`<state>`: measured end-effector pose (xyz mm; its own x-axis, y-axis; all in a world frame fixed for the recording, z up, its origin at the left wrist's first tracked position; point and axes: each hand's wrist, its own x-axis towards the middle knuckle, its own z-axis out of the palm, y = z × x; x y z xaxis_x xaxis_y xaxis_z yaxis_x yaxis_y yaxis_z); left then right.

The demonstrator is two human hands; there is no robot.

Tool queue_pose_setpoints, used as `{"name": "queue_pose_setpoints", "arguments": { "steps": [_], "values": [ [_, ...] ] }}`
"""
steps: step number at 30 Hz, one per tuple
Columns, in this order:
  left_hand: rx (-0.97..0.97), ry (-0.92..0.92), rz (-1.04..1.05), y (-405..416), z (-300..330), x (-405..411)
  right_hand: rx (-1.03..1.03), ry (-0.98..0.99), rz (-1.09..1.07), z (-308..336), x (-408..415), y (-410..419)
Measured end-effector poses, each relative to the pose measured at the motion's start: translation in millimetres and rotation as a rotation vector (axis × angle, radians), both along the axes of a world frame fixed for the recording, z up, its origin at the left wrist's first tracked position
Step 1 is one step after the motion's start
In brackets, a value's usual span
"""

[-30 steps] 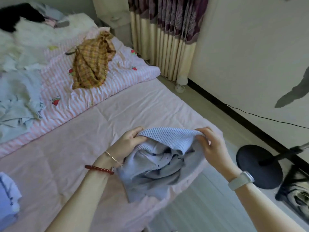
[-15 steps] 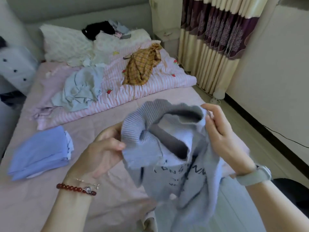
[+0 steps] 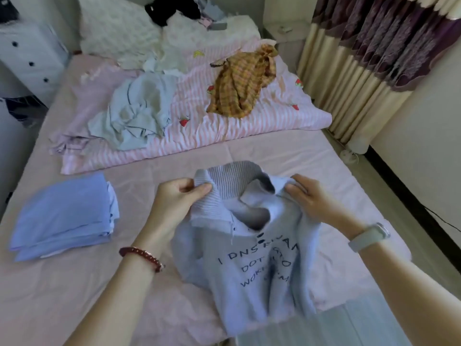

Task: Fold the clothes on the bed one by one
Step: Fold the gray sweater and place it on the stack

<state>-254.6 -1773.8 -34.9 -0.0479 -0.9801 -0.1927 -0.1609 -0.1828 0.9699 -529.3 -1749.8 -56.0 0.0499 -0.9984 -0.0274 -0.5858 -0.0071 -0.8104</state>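
Both hands, left hand (image 3: 178, 199) and right hand (image 3: 310, 197), pinch the pale blue sweater (image 3: 249, 258) over the bed (image 3: 74, 295).

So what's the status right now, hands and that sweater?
Left hand and right hand both pinch the collar of the light blue sweater. Sweater unfolded, held up over pink bedsheet. Nothing in the way.

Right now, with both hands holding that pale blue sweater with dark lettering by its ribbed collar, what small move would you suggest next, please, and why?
Probably lower the pale blue sweater with dark lettering flat onto the pink bed sheet. The left hand and right hand pinch it at either side of the collar, its body hangs bunched over the bed edge, and bare sheet lies just ahead.
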Motion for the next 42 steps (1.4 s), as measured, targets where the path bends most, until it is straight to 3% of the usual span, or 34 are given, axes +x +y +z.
{"name": "queue_pose_setpoints", "arguments": {
  "steps": [4, 6, 8, 11, 14, 16, 20, 23, 26, 29, 31, 34, 36, 40, 42],
  "values": [
    [-0.009, -0.038, 0.031, -143.0, -48.7, -13.8, 0.134, 0.240, -0.256, -27.6, 8.4, -136.3],
    [0.028, -0.180, 0.072, -183.0, -87.6, -13.9, 0.190, 0.356, -0.316, -53.0, 18.7, -167.2],
    [0.056, -0.333, 0.120, -185.5, -131.9, -10.1, 0.217, 0.332, -0.311, -89.7, 34.3, -165.4],
    [0.173, -0.417, 0.054, -142.2, -200.7, -4.4, 0.372, 0.300, -0.250, -151.7, 51.4, -122.7],
    [0.385, -0.490, 0.046, -97.7, -257.6, 1.6, 0.563, 0.295, -0.333, -207.1, 46.9, -77.2],
    [0.389, -0.599, 0.051, -88.2, -283.5, 1.3, 0.586, 0.332, -0.408, -234.5, 37.8, -62.0],
    [0.319, -0.857, 0.107, -118.7, -322.5, 3.1, 0.539, 0.508, -0.518, -273.4, 20.0, -74.4],
    [0.418, -0.848, 0.138, -151.1, -351.1, 12.0, 0.591, 0.554, -0.535, -297.8, 11.1, -96.2],
    [0.264, -0.599, 0.211, -161.6, -363.7, 19.2, 0.505, 0.475, -0.617, -308.8, -4.4, -109.3],
    [-0.001, -0.706, 0.319, -170.0, -352.4, 30.1, 0.355, 0.382, -0.826, -295.7, -35.7, -123.6],
    [-0.030, -0.850, 0.367, -180.9, -343.6, 36.7, 0.294, 0.405, -0.878, -286.3, -64.9, -138.2],
    [0.141, -1.015, 0.275, -198.2, -348.2, 34.0, 0.383, 0.472, -0.814, -288.8, -103.4, -166.4],
    [0.258, -1.025, 0.202, -207.4, -353.8, 20.5, 0.501, 0.578, -0.668, -299.0, -111.9, -182.1],
    [0.271, -0.952, 0.078, -235.0, -363.7, -0.4, 0.354, 0.591, -0.403, -318.8, -95.1, -210.2],
    [0.261, -0.780, 0.100, -253.1, -364.8, -3.6, 0.353, 0.557, -0.355, -326.5, -92.8, -228.5]
  ]
}}
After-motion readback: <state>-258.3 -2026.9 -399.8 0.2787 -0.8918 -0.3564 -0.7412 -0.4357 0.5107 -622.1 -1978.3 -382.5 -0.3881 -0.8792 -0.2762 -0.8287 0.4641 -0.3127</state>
